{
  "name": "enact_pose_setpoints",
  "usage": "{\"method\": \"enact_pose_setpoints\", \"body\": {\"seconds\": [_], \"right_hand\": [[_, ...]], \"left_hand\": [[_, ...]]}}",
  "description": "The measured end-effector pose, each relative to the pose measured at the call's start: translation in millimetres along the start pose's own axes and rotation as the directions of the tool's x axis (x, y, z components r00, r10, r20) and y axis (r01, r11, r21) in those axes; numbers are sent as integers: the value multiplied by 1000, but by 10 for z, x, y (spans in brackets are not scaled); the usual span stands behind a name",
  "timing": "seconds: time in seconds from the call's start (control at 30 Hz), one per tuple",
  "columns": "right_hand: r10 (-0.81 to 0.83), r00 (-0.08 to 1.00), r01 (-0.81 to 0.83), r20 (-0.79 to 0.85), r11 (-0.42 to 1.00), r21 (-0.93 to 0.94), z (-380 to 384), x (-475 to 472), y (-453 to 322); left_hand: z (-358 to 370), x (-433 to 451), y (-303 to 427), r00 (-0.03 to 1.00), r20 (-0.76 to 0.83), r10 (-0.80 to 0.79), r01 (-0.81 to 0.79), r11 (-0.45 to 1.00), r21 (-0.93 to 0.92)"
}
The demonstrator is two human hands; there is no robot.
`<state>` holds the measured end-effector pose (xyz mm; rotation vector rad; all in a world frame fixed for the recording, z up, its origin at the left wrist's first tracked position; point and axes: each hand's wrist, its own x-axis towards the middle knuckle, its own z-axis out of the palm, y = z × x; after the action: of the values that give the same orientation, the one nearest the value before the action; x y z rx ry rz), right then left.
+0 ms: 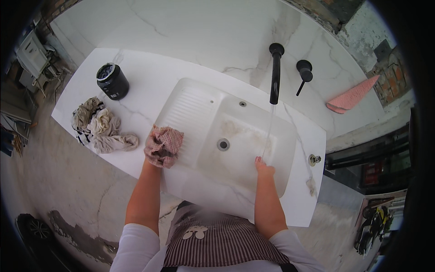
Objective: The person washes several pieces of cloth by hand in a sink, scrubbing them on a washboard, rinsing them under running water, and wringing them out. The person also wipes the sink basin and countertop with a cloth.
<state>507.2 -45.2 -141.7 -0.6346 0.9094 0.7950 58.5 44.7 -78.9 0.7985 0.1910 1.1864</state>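
A crumpled, wet-looking pink checked cloth (166, 142) covers most of my left hand (152, 162), over the ribbed drainboard's near-left edge. That hand grips the cloth, though its fingers are hidden. Above the basin of the white sink (289, 136), my right hand (264, 166) is under the thin stream of water (270, 125) and holds nothing. Its thumb stands apart from the fingers, which are foreshortened. The water runs from a black wall-mounted spout (275, 78). Brownish stains mark the basin floor around the drain (223, 144).
Left of the sink, a black open jar (117, 85) stands behind a heap of soiled cloths (102, 125). A black tap lever (304, 73) sits on the marbled backsplash. A folded pink cloth (351, 97) rests at right. A small metal fitting (314, 159) is near the counter's right edge.
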Motion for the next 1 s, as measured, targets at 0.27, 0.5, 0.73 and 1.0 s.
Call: {"method": "enact_pose_setpoints", "body": {"seconds": [0.27,0.5,0.73,1.0], "right_hand": [[-58,998,60,36,997,-45,151,-269,121],[-26,995,31,101,998,-49,267,-170,170],[-16,982,41,190,991,-130,437,-253,253],[151,975,-24,163,800,-599,863,-945,550]], "left_hand": [[99,13,-8,994,-92,54,-38,985,169],[141,35,24,981,-168,-99,59,972,-230],[188,62,41,977,-199,-81,41,980,-195],[251,93,68,987,-160,-30,-16,959,-282]]}}
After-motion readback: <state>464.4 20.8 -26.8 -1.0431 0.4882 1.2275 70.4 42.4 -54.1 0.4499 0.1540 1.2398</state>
